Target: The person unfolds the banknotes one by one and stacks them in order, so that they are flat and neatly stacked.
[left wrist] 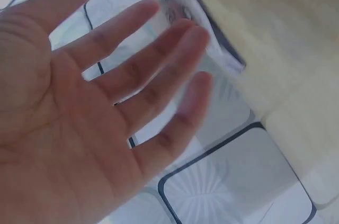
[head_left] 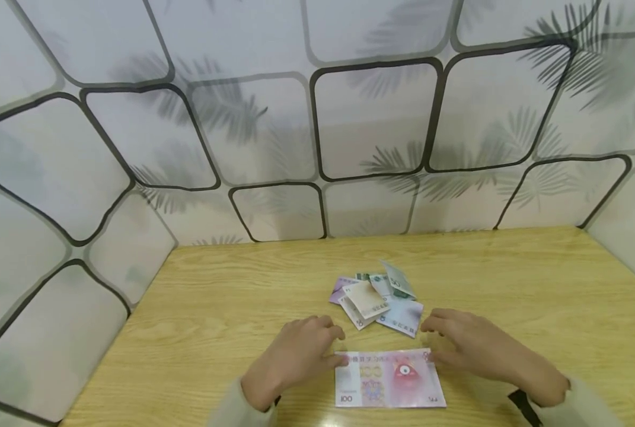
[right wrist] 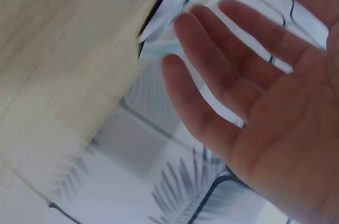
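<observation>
A pink play banknote (head_left: 372, 379) marked 100 lies flat on the wooden table, showing a red one-eyed figure. My left hand (head_left: 302, 350) is at its left side, the thumb overlapping the upper left corner in the head view. By the upper right corner is my right hand (head_left: 469, 344), its thumb close to the note's edge. Both palms show bare in the wrist views, with the left fingers (left wrist: 151, 94) and right fingers (right wrist: 212, 107) spread and loosely bent. Just beyond the hands sits a loose pile of folded banknotes (head_left: 367, 299) in purple, beige, blue and green.
The wood-grain table (head_left: 216, 296) runs back to a wall covering (head_left: 264, 130) with dark rounded outlines and grey leaf prints. This covering also borders the table's left and right sides. One green folded note (head_left: 398, 279) stands up from the pile.
</observation>
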Action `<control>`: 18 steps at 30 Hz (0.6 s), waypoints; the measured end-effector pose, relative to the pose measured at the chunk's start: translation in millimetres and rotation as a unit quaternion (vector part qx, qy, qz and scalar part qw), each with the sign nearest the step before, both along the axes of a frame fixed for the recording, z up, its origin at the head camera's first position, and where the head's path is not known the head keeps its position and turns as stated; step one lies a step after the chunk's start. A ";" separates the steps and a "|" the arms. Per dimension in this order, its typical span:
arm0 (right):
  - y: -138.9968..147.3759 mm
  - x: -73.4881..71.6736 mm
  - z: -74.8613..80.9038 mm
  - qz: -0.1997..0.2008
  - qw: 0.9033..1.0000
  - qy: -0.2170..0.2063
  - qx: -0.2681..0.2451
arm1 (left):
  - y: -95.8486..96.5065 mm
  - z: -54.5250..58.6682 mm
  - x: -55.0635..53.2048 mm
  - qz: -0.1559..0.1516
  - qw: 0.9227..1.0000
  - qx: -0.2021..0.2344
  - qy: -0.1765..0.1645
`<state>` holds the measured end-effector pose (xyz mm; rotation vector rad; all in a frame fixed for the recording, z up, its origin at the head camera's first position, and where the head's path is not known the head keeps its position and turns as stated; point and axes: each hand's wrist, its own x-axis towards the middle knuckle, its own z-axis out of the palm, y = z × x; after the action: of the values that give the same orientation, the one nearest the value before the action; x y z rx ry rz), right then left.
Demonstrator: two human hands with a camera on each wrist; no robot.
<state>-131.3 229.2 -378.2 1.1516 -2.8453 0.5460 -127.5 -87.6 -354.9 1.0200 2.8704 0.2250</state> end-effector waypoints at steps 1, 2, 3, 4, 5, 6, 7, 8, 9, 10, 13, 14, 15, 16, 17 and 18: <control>0.6 -2.7 2.9 -0.013 1.000 0.006 -0.009 | -0.2 1.9 -2.8 -0.005 1.000 0.018 0.009; 1.1 -5.6 5.6 -0.026 0.999 0.010 -0.020 | -0.2 3.7 -5.7 -0.010 0.999 0.035 0.017; 1.1 -8.4 8.3 -0.041 0.999 0.014 -0.028 | -0.1 5.5 -8.7 -0.013 0.998 0.051 0.022; 0.8 -11.4 10.6 -0.056 0.998 0.013 -0.037 | 0.0 7.0 -11.4 -0.014 0.997 0.065 0.027; 0.8 -14.6 12.3 -0.067 0.997 0.015 -0.045 | 0.3 8.3 -14.4 -0.013 0.996 0.079 0.029; 0.3 -17.5 14.2 -0.078 0.996 0.016 -0.050 | 1.0 9.4 -17.7 -0.012 0.995 0.092 0.029; -0.2 -20.2 15.7 -0.088 0.994 0.016 -0.056 | 1.8 10.2 -21.1 -0.011 0.994 0.106 0.026; -0.3 -23.0 16.7 -0.096 0.993 0.016 -0.061 | 2.8 11.0 -24.7 -0.008 0.992 0.122 0.017; -0.4 -25.5 17.4 -0.103 0.992 0.013 -0.066 | 3.7 11.7 -28.2 -0.004 0.990 0.139 0.004; -0.8 -27.5 18.0 -0.108 0.992 0.008 -0.071 | 4.6 12.0 -31.7 -0.001 0.988 0.157 -0.011; -2.4 -33.0 19.0 -0.123 0.989 -0.013 -0.084 | 6.1 12.0 -42.4 0.005 0.977 0.207 -0.052; -2.4 -34.9 18.8 -0.124 0.988 -0.017 -0.088 | 6.7 12.1 -45.9 0.008 0.974 0.220 -0.061; -2.7 -36.6 19.0 -0.125 0.988 -0.019 -0.092 | 7.3 12.5 -49.1 0.010 0.970 0.231 -0.069; -2.9 -38.4 19.2 -0.126 0.987 -0.020 -0.095 | 8.0 12.9 -52.5 0.013 0.968 0.241 -0.074; -2.6 -40.5 19.6 -0.129 0.987 -0.018 -0.098 | 9.0 13.6 -55.6 0.017 0.966 0.248 -0.078; -2.4 -42.5 20.1 -0.132 0.986 -0.015 -0.099 | 10.3 14.5 -58.7 0.021 0.964 0.253 -0.081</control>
<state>-173.7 226.8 -358.0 0.7287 -2.8225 0.8093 -186.1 -77.4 -340.4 0.9441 2.7396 1.0353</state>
